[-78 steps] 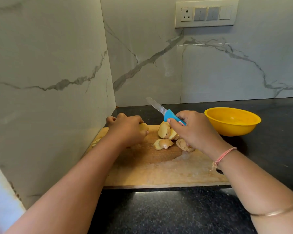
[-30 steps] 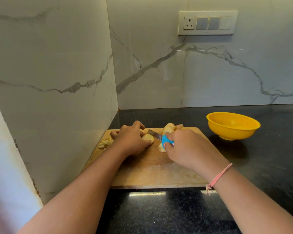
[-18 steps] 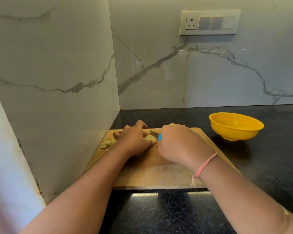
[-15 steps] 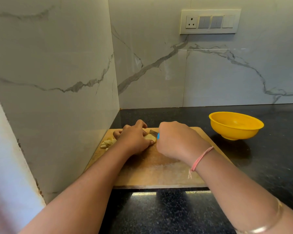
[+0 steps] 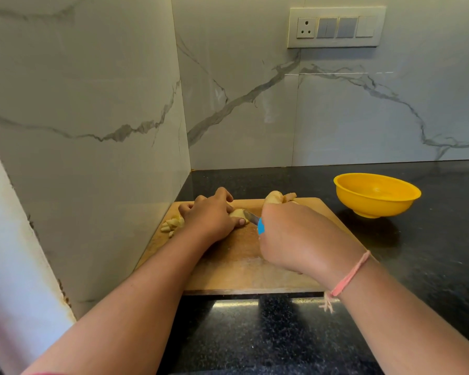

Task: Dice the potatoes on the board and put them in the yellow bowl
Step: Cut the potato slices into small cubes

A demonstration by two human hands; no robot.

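Observation:
A wooden cutting board (image 5: 236,272) lies on the black counter. My left hand (image 5: 210,216) curls over a pale potato piece (image 5: 237,213) and holds it down on the board. My right hand (image 5: 293,236) grips a knife with a blue handle (image 5: 260,228); its blade (image 5: 251,217) meets the potato piece beside my left thumb. Several cut potato bits (image 5: 172,224) lie at the board's left edge. More potato pieces (image 5: 278,197) show behind my right hand at the board's far edge. The yellow bowl (image 5: 377,194) stands to the right and looks empty.
Marble walls close the corner on the left and behind the board. A switch panel (image 5: 336,27) is mounted high on the back wall. The black granite counter (image 5: 431,239) stretches to the right and in front of the board.
My right hand brought the knife down from above the potato pile to the piece under my left hand. In the last half second it drew slightly right, uncovering the pile behind it.

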